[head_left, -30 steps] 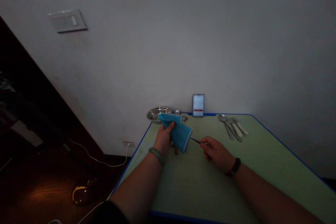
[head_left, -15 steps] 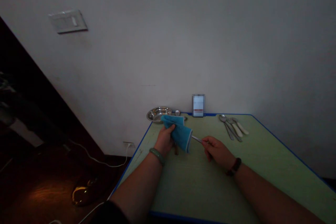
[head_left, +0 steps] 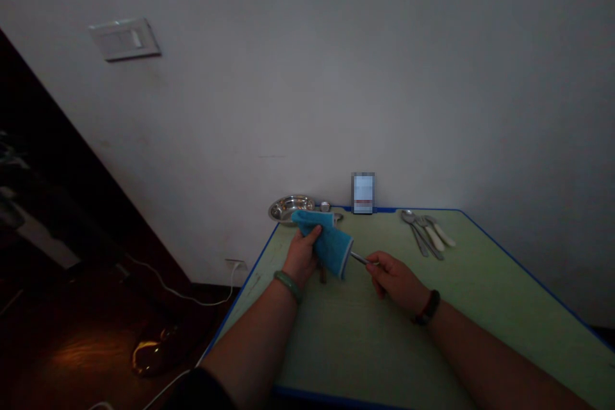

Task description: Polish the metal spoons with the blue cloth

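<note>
You can pass over the green tabletop (head_left: 365,346) in front of the blue cloth (head_left: 327,245); your right hand (head_left: 396,282) and its metal handle (head_left: 360,259) block the right side, the steel bowl (head_left: 291,208) behind.

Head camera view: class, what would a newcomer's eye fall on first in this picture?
The bright blue cloth stands out first, gripped by the left hand above the pale green, blue-edged table. The right hand holds a slim metal utensil at the cloth's open end. Beyond them, a shiny steel dish sits at the far left corner and metal spoons lie at the far right.
</note>
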Motion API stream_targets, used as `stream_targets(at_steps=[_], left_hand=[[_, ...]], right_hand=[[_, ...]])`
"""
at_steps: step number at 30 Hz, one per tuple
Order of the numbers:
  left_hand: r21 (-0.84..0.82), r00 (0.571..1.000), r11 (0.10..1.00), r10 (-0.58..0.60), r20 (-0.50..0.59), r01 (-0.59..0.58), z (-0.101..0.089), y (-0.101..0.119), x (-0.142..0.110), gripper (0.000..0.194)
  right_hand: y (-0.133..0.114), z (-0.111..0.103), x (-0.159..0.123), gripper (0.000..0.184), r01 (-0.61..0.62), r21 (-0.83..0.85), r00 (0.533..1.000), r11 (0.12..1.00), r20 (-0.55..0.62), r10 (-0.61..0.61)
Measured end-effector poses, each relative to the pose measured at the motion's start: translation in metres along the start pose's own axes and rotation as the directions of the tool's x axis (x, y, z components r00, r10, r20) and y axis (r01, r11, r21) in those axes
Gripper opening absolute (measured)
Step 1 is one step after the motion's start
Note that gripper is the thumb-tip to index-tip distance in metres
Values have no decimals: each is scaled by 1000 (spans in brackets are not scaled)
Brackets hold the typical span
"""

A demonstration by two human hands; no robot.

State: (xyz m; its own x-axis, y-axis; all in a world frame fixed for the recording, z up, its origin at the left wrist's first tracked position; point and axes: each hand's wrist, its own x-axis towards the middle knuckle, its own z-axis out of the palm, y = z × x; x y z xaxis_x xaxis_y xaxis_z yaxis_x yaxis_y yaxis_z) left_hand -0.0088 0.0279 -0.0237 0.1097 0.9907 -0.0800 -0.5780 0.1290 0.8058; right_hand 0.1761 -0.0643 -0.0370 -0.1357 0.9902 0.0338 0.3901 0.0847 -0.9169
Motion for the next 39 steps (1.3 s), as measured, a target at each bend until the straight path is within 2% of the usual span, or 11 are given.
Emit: stream_targets(at_steps=[5, 14, 18, 21, 28, 34, 39], left_hand=[[-25, 1000, 1000, 1, -18, -1, 2, 1, -1, 24], [-69, 994, 992, -107, 15, 107, 1, 0, 1, 21], [-26, 992, 991, -130, -4, 130, 1, 2, 0, 18], [22, 994, 993, -113, -7, 113, 2, 3, -3, 17], [70, 998, 997, -29, 59, 25, 2, 2, -4, 31], [46, 999, 999, -29, 21, 29, 3, 2, -4, 26], [24, 999, 999, -43, 33, 42, 3, 2, -4, 22]], right_hand=[[2, 2, 0, 25, -15, 44, 1000, 999, -15, 16], [6, 1, 4, 27, -63, 128, 995, 990, -69, 72], [4, -1, 3, 28, -69, 127, 995, 990, -69, 78], [4, -1, 2, 28, -46, 86, 996, 995, -71, 52], [3, -1, 0, 27, -1, 14, 998, 1000, -58, 2], [-1, 0, -2, 27, 1, -37, 1000, 999, -25, -2], [-1, 1, -2, 27, -4, -30, 999, 1000, -34, 3]])
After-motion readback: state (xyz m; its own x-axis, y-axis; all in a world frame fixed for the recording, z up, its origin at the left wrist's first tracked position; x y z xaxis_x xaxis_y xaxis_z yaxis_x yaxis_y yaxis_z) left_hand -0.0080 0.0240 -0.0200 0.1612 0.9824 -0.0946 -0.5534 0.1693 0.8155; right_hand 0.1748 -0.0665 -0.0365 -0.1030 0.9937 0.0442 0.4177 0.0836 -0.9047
